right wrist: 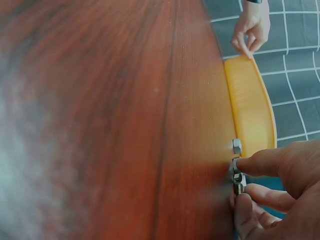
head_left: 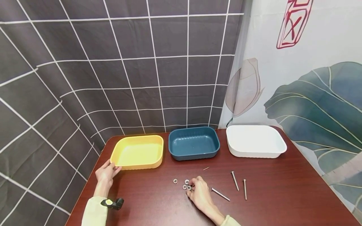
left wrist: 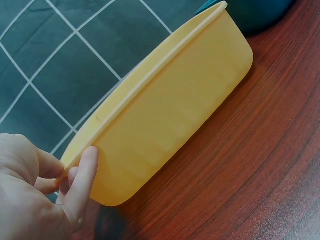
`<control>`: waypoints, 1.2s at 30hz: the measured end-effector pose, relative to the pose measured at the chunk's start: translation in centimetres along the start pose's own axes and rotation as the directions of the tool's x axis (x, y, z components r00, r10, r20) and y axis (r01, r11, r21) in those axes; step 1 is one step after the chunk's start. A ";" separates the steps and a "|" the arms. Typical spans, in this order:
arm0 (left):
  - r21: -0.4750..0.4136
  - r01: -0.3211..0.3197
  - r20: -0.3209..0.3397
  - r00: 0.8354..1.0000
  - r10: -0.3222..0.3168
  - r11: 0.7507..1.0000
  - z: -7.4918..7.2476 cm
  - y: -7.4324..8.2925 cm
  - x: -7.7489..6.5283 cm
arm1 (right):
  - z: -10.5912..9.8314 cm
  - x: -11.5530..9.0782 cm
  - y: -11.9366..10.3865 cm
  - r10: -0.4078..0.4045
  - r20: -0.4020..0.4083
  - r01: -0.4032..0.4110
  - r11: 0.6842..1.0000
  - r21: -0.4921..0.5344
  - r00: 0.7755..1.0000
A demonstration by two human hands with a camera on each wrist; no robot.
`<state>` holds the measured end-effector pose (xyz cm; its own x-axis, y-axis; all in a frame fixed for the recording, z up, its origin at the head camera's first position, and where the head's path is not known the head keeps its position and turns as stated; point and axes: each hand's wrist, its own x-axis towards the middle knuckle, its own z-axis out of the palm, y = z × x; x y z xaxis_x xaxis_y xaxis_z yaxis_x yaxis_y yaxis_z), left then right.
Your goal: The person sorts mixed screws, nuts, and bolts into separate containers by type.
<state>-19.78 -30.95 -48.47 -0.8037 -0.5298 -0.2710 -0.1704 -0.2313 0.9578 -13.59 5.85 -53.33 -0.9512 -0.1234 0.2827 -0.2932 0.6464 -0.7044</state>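
At the left of the table, my left hand (head_left: 105, 175) pinches the near-left corner of a yellow plastic tray (head_left: 157, 164). In the left wrist view its thumb and fingers clasp the rim, and the long side wall faces the camera. My right hand (head_left: 201, 194) is down at the tabletop, thumb and fingertips around a steel hex nut (head_left: 189, 188). Beside those fingertips lie another nut (head_left: 187, 181) and a third nut (head_left: 184, 187); a separate nut (head_left: 175, 181) sits farther left. The right wrist view shows the nuts (right wrist: 237, 146) in a row by the fingers.
Behind the hands stand a blue tray (head_left: 194, 157) and a white tray (head_left: 255, 154). Right of my right hand lie a bolt (head_left: 220, 194), a second bolt (head_left: 235, 180) and a third bolt (head_left: 245, 189). A small thin screw (head_left: 205, 168) lies before the blue tray.
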 end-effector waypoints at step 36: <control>-0.035 -0.024 0.007 1.000 0.024 0.999 -0.1 -0.3 -0.2 | 1.0 -0.5 0.6 -0.108 -0.079 0.109 0.994 0.009 0.991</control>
<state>-19.53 -30.88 -48.74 -0.8117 -0.5292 -0.2470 -0.1314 -0.2466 0.9602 -13.42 5.55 -54.48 -0.9035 -0.1320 0.4077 -0.3956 0.6226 -0.6752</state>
